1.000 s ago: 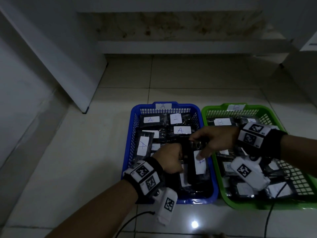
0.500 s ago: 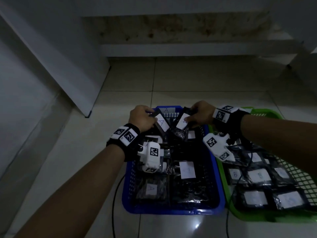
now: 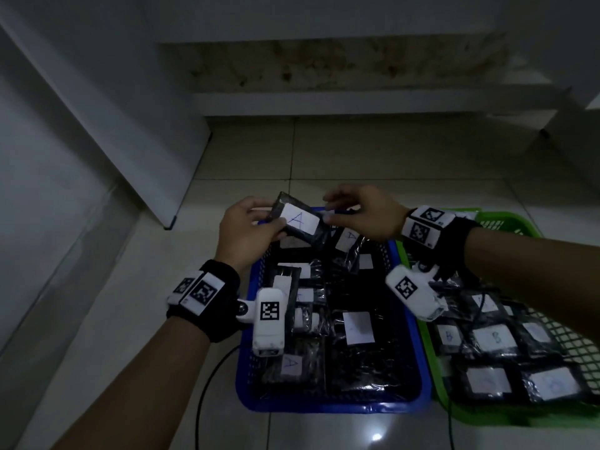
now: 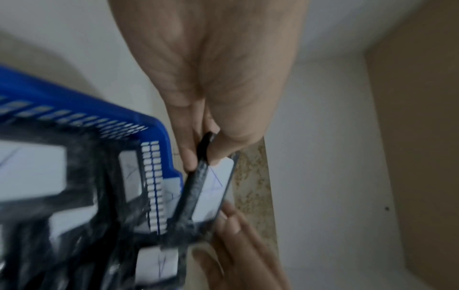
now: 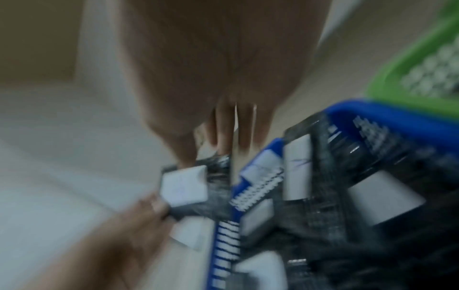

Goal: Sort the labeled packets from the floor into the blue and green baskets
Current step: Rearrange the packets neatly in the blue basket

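My left hand (image 3: 256, 227) grips a black packet (image 3: 300, 220) with a white label marked A, thumb on top and fingers beneath, above the far end of the blue basket (image 3: 324, 409). My right hand (image 3: 344, 211) reaches in from the right, and its straight fingertips touch the packet's right end. The left wrist view shows the left hand (image 4: 198, 157) pinching the packet (image 4: 213, 188) edge-on. The right wrist view is blurred, with the right hand (image 5: 223, 133) just above the packet (image 5: 183, 186). The green basket (image 3: 506, 219) stands to the right.
The blue basket holds several A-labelled packets and the green basket several B-labelled ones. Both stand side by side on pale floor tiles (image 3: 97, 336). A white slanted panel (image 3: 130, 131) rises at the left and a stained step (image 3: 341, 69) lies behind. Cables trail from both wrists.
Both hands have come up from inside the blue basket to its far end. Half a second ago each held a packet; now the right one has let go and touches the left hand's packet.
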